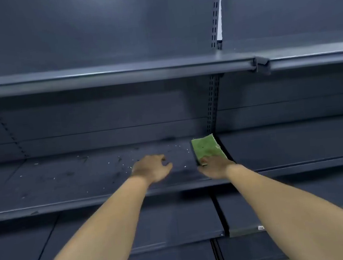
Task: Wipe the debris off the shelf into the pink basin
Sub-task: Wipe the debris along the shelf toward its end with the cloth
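Observation:
A dark grey shelf [66,183] carries small pale crumbs of debris [128,166] scattered across its middle. A green cloth [206,147] lies flat at the shelf's right end, against the upright post. My right hand [215,167] rests on the cloth's near edge, fingers pressed on it. My left hand [152,167] hovers over the shelf just left of the cloth, fingers curled and apart, holding nothing. No pink basin is in view.
Another grey shelf [118,74] hangs above, limiting headroom. A slotted upright post [212,108] divides the bay from the shelf section on the right [294,142]. Lower shelves [176,220] stick out below my forearms.

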